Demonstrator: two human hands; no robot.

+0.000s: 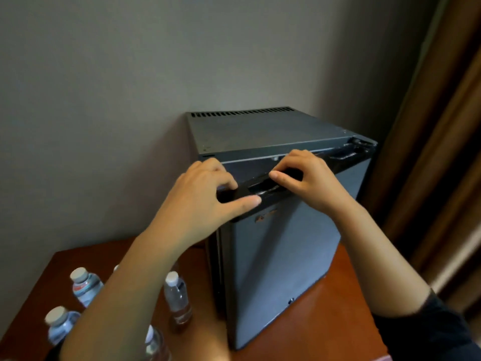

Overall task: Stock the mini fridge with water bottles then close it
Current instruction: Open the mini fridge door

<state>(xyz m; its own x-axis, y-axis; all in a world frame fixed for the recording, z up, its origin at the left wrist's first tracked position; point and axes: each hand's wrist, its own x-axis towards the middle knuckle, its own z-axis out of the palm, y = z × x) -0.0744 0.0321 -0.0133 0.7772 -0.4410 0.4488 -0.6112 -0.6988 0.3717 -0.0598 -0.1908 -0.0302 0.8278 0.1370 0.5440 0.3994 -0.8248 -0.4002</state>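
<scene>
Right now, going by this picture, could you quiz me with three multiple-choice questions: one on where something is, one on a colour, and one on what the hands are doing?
1. Where do the water bottles stand relative to the mini fridge?
A. On top of it
B. On the table, to its left
C. Inside it

2. What colour are the bottle caps?
A. Red
B. Green
C. White

3. What are the left hand and right hand doing?
A. Gripping the black handle strip at the door's top
B. Each holding a bottle
C. Hanging idle

Answers:
1 B: they stand on the wood beside the fridge.
2 C: every visible cap is white.
3 A: the fingers of both hands curl over the strip.
</scene>
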